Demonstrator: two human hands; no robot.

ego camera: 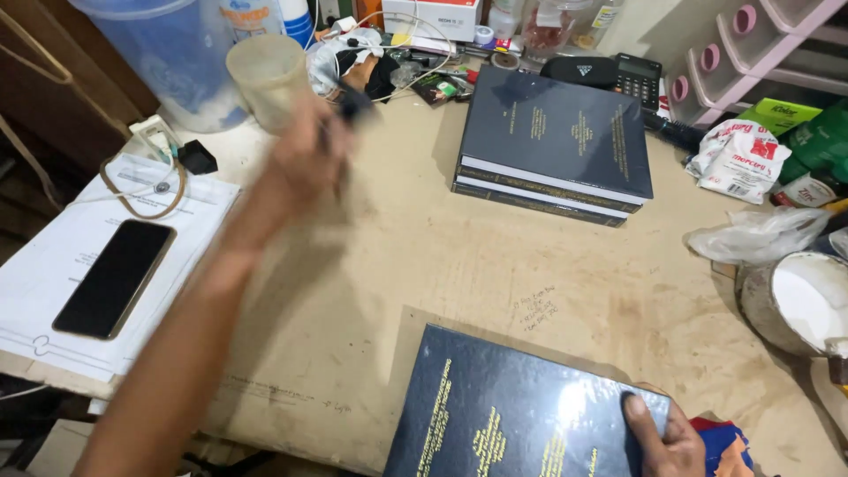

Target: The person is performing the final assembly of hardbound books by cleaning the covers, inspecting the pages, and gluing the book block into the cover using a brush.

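My left hand (305,159) is blurred in motion, stretched toward the back left of the table with a small dark object (352,104) in its fingers, right beside a translucent plastic cup (268,75). Resting on the near right corner of a dark blue hardcover book (503,406) with gold lettering is my right hand (664,437), thumb on the cover. That book lies at the table's front edge.
A stack of dark blue books (556,141) lies at the back centre. A black phone (115,276) rests on white papers at the left. A white-filled pot (799,300), plastic bags (755,234), a calculator (638,75) and clutter line the right and back.
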